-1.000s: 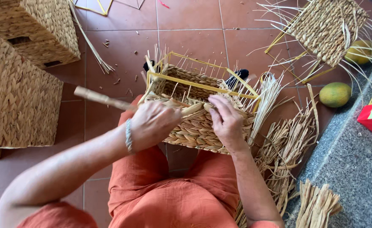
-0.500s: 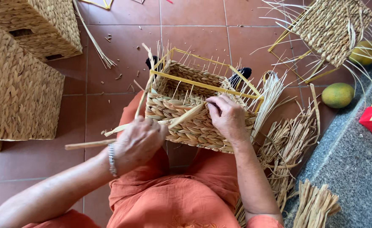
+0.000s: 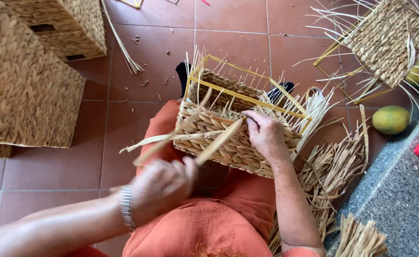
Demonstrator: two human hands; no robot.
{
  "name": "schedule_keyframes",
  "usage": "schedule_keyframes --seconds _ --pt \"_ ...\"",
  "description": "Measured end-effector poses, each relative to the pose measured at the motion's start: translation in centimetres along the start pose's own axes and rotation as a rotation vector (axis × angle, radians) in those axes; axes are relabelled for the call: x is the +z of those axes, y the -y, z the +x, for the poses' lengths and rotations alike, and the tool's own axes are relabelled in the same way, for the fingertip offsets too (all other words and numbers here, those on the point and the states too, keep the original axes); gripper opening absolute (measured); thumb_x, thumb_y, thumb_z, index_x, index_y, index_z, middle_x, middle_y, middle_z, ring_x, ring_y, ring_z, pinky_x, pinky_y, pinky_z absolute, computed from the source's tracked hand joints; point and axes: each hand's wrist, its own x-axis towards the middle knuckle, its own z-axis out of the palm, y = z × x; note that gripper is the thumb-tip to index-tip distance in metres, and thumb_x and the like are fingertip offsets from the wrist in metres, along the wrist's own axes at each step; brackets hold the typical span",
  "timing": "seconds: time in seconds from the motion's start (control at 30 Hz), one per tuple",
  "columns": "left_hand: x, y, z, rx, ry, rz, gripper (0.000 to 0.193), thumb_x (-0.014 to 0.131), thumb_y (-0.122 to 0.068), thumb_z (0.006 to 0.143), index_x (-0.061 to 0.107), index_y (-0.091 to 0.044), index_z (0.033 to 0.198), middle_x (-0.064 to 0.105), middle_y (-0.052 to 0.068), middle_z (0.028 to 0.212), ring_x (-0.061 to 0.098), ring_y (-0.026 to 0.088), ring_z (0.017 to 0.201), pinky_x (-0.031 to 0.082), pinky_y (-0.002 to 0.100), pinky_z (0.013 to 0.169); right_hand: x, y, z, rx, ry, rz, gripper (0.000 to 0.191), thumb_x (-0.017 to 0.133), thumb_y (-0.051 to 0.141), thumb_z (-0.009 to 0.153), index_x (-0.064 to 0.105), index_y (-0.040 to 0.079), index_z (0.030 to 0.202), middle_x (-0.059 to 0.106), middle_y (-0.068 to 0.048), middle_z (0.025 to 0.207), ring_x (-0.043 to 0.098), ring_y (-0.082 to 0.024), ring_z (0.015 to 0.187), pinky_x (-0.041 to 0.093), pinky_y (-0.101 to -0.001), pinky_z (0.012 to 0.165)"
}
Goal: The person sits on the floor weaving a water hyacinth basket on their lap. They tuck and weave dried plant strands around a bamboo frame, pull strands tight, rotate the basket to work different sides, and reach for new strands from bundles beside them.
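Head view. A half-woven basket point(image 3: 233, 128) sits on the person's lap, tilted, built round a yellow wire frame point(image 3: 240, 95). The lower side wall is plaited tight; the upper part of the frame stands bare, with loose strand ends sticking up along the rim. Judgement: roughly half the wall is done, and the top rows and the trimming are left.

The left hand point(image 3: 164, 188) is closed round a flat straw strand point(image 3: 214, 143), fingers curled tight, the strand running taut from the fist up into the weave. The right hand point(image 3: 266, 135) lies flat on the near rim of the basket, fingers bent over the edge and pressing the weave; it grips nothing separate.

Edges and room: finished baskets point(image 3: 28, 90) stand well apart at the left, bare tiled floor point(image 3: 133, 133) between them and the knee, so the left arm has open room. At the right, loose straw bundles point(image 3: 333, 176) lie just beside the thigh; a second unfinished basket point(image 3: 385, 38), a green fruit point(image 3: 391, 120) and a stone ledge point(image 3: 400, 200) crowd that side.
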Motion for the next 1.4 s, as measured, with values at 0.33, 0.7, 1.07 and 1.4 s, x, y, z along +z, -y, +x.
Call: schedule_keyframes --seconds 0.33,0.7,1.07,1.4 --pt "-0.2 9.0 -6.5 -0.554 0.230 -0.277 0.005 0.063 -0.019 0.093 0.064 -0.022 0.089 0.061 -0.002 0.065 0.066 0.020 0.059 0.051 0.038 0.053 0.3 -0.4 0.2 0.106 -0.001 0.005 0.020 0.070 0.007 0.096 0.076 0.010 0.115 0.077 -0.007 0.078 0.061 -0.007 0.050 0.051 -0.0237 0.042" --pt "12.4 7.8 0.1 -0.572 -0.300 -0.175 0.031 0.074 -0.020 0.082 0.072 -0.012 0.112 0.061 0.012 0.114 0.051 0.030 0.115 0.042 0.058 0.099 0.3 2.5 -0.3 -0.172 -0.218 -0.192 0.022 0.080 0.018 0.094 0.075 0.011 0.114 0.077 -0.010 0.109 0.077 -0.021 0.088 0.064 -0.0311 0.074" --pt "14.0 -3.0 7.1 -0.404 -0.416 -0.655 0.055 0.070 -0.023 0.089 0.056 0.002 0.136 0.053 0.018 0.143 0.046 0.035 0.138 0.034 0.054 0.117 0.2 1.5 0.6 -0.032 -0.080 -0.017 0.016 0.083 0.011 0.089 0.072 0.005 0.098 0.075 -0.007 0.097 0.073 -0.016 0.077 0.062 -0.0300 0.065" --pt "14.5 -1.4 9.4 -0.381 -0.344 -0.501 0.056 0.071 -0.027 0.083 0.059 -0.002 0.131 0.053 0.010 0.119 0.048 0.028 0.117 0.040 0.046 0.099 0.7 1.6 0.6 -0.174 -0.125 -0.167 0.015 0.083 0.007 0.089 0.072 0.002 0.099 0.074 -0.010 0.099 0.073 -0.017 0.077 0.063 -0.0282 0.064"
